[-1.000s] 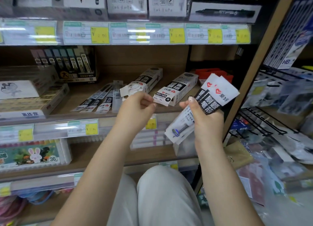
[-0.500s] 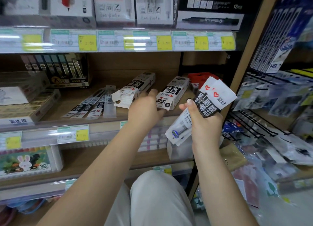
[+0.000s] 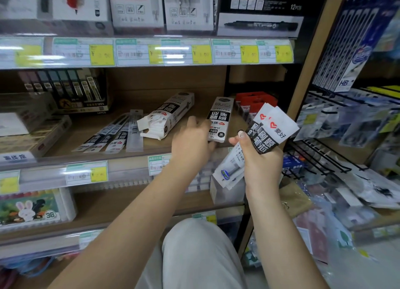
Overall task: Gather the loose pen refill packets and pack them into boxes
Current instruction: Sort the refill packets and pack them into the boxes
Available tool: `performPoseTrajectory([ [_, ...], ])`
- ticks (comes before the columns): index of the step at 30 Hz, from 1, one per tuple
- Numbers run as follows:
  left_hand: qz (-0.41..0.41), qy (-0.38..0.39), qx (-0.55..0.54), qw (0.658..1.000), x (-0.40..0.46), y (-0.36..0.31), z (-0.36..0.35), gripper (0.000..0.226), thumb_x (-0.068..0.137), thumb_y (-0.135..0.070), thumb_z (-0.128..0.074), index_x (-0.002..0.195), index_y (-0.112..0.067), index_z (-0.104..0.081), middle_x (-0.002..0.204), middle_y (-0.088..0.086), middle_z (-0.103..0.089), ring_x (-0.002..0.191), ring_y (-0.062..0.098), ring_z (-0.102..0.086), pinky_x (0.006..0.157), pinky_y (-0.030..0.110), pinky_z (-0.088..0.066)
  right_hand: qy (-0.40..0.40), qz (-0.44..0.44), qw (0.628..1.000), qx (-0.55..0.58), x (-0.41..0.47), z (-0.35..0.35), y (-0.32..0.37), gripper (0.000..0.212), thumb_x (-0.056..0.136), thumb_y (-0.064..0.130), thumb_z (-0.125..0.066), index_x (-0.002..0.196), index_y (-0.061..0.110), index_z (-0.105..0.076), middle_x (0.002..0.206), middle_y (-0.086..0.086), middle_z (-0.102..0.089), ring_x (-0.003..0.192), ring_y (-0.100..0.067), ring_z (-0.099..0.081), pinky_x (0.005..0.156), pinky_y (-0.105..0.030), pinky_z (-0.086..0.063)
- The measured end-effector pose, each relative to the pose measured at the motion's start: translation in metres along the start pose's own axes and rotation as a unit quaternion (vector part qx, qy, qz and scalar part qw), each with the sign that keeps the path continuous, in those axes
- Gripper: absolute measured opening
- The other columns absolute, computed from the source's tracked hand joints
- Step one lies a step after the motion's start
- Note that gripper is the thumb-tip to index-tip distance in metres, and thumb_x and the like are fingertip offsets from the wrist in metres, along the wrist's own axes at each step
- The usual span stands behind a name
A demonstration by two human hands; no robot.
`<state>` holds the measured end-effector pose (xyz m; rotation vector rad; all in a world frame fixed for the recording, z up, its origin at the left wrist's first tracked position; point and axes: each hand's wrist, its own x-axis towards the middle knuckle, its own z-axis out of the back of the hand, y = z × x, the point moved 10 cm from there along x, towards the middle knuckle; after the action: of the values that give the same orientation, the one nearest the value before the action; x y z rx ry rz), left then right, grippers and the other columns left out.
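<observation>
With the right hand [image 3: 259, 165] clamped on its bundle of packets [image 3: 263, 135], the left hand [image 3: 191, 141], fingers loose, should grip the closed box [image 3: 220, 117] squarely by its near end.

My left hand [image 3: 191, 144] reached forward with the arm stretched out, back of the hand up, fingers [image 3: 192, 121] loosely extended and blurred. My right hand [image 3: 259, 159] was raised beside it, its fingers curled in a grip, thumb on top.
</observation>
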<state>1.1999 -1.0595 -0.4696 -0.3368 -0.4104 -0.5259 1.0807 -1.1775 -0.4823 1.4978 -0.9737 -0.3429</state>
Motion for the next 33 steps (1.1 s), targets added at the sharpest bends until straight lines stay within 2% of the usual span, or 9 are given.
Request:
performPoseTrajectory([
  [3,-0.02,-0.039,-0.029,0.999,0.001,-0.005,0.009,0.033,0.086,-0.018,-0.05,0.117,-0.011,-0.056,0.113,0.011,-0.056,0.094,0.036,-0.058,0.07,0.039,-0.047,0.006,0.0,1.0,-0.015,-0.002,0.001,-0.002,0.036,0.085,0.019,-0.066,0.065,0.05,-0.068,0.073,0.005,-0.073,0.079,-0.019,-0.069,0.078,-0.035,-0.054],
  [6,-0.028,-0.062,-0.059,0.996,0.003,-0.006,0.018,0.024,0.088,-0.012,-0.046,0.107,-0.007,-0.059,0.095,0.015,-0.063,0.085,0.037,-0.06,0.067,0.042,-0.049,-0.001,-0.013,1.0,-0.018,-0.001,0.002,-0.007,0.029,0.084,0.019,-0.067,0.062,0.038,-0.069,0.071,0.007,-0.073,0.074,-0.011,-0.068,0.07,-0.027,-0.05],
  [10,-0.04,-0.121,-0.096,0.987,0.004,0.0,0.04,0.012,0.09,-0.008,-0.047,0.085,-0.001,-0.055,0.071,0.017,-0.057,0.068,0.039,-0.055,0.055,0.041,-0.041,-0.001,-0.03,0.999,-0.019,0.004,0.003,-0.014,0.021,0.083,0.023,-0.069,0.066,0.034,-0.071,0.078,0.007,-0.072,0.074,-0.002,-0.067,0.066,-0.017,-0.047],
  [13,-0.052,-0.186,-0.149,0.97,-0.002,0.004,0.065,0.017,0.089,-0.011,-0.045,0.076,-0.002,-0.05,0.063,0.016,-0.051,0.06,0.037,-0.05,0.051,0.038,-0.034,0.027,-0.041,0.999,-0.012,0.007,-0.004,-0.016,0.01,0.082,0.02,-0.07,0.075,0.026,-0.066,0.078,0.013,-0.068,0.068,0.009,-0.063,0.06,-0.006,-0.044],
  [15,-0.057,-0.223,-0.169,0.958,-0.006,0.006,0.082,0.028,0.086,-0.019,-0.037,0.081,0.001,-0.056,0.063,0.017,-0.054,0.059,0.036,-0.049,0.051,0.04,-0.037,0.062,-0.049,0.997,-0.01,0.006,-0.013,-0.019,0.005,0.081,0.02,-0.07,0.083,0.016,-0.068,0.082,0.01,-0.068,0.074,0.005,-0.064,0.063,-0.008,-0.046],
  [17,-0.056,-0.247,-0.184,0.95,-0.011,0.006,0.097,0.033,0.086,-0.022,-0.035,0.083,0.001,-0.059,0.064,0.016,-0.056,0.059,0.034,-0.049,0.051,0.041,-0.04,0.087,-0.052,0.995,-0.014,0.004,-0.02,-0.018,0.02,0.08,0.023,-0.071,0.094,0.009,-0.067,0.088,0.005,-0.07,0.084,-0.005,-0.066,0.07,-0.016,-0.047],
  [25,-0.071,-0.279,-0.248,0.925,-0.047,-0.005,0.168,0.02,0.092,-0.019,-0.047,0.077,-0.012,-0.058,0.056,-0.005,-0.046,0.053,0.014,-0.036,0.05,0.032,-0.03,0.126,0.007,0.991,0.049,-0.01,-0.026,0.028,0.006,0.072,0.026,-0.072,0.071,0.029,-0.067,0.075,0.017,-0.071,0.078,0.001,-0.066,0.067,-0.014,-0.05],
  [28,-0.077,-0.29,-0.269,0.915,-0.06,-0.004,0.202,0.024,0.092,-0.021,-0.049,0.072,-0.01,-0.055,0.056,0.004,-0.05,0.054,0.021,-0.043,0.051,0.037,-0.036,0.144,0.043,0.985,0.09,-0.017,-0.026,0.055,0.014,0.069,0.027,-0.069,0.07,0.041,-0.07,0.076,0.024,-0.069,0.077,0.007,-0.064,0.066,-0.011,-0.049],
  [33,-0.065,-0.24,-0.282,0.927,-0.07,0.0,0.212,0.025,0.09,-0.023,-0.047,0.076,-0.006,-0.059,0.059,0.01,-0.056,0.059,0.027,-0.056,0.056,0.045,-0.049,0.172,0.046,0.976,0.128,-0.022,-0.03,0.07,0.014,0.073,0.019,-0.066,0.08,0.031,-0.068,0.079,0.024,-0.07,0.08,0.007,-0.065,0.065,-0.009,-0.048],
])
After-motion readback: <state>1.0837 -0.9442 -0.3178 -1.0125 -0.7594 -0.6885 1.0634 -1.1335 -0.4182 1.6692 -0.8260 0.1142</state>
